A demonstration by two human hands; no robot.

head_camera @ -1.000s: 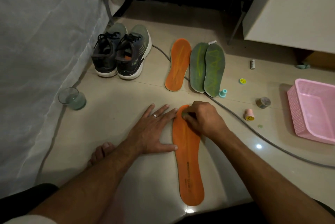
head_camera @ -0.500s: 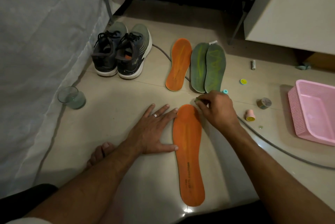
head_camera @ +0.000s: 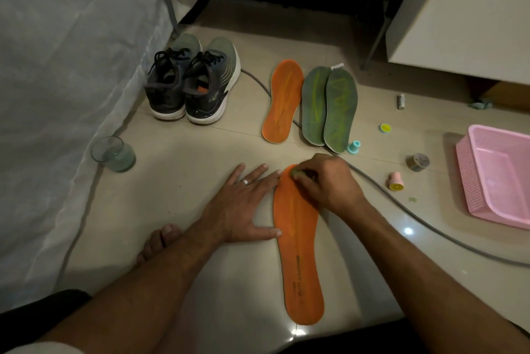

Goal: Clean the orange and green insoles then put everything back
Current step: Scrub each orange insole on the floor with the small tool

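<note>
An orange insole (head_camera: pixel 301 262) lies lengthwise on the floor in front of me. My left hand (head_camera: pixel 243 204) lies flat on the tiles against its left edge, fingers straight. My right hand (head_camera: pixel 327 184) rests over the insole's toe end and pinches a small greenish cleaning piece (head_camera: pixel 294 172) against it. Farther back lie a second orange insole (head_camera: pixel 282 101) and two green insoles (head_camera: pixel 312 104), (head_camera: pixel 339 108) with yellow marks, side by side. A pair of grey-green sneakers (head_camera: pixel 195 81) stands to their left.
A glass of liquid (head_camera: pixel 113 154) stands at the left by a white cover. A grey cable (head_camera: pixel 430 227) crosses the floor. A pink basket (head_camera: pixel 496 176) sits at the right, with small stamps (head_camera: pixel 395 181), a teal cap (head_camera: pixel 354 147), a tape roll (head_camera: pixel 418 162) and a battery (head_camera: pixel 401 101) nearby.
My right hand went out to the right past the insole's toe, then came back onto the toe end. My left hand stayed in place.
</note>
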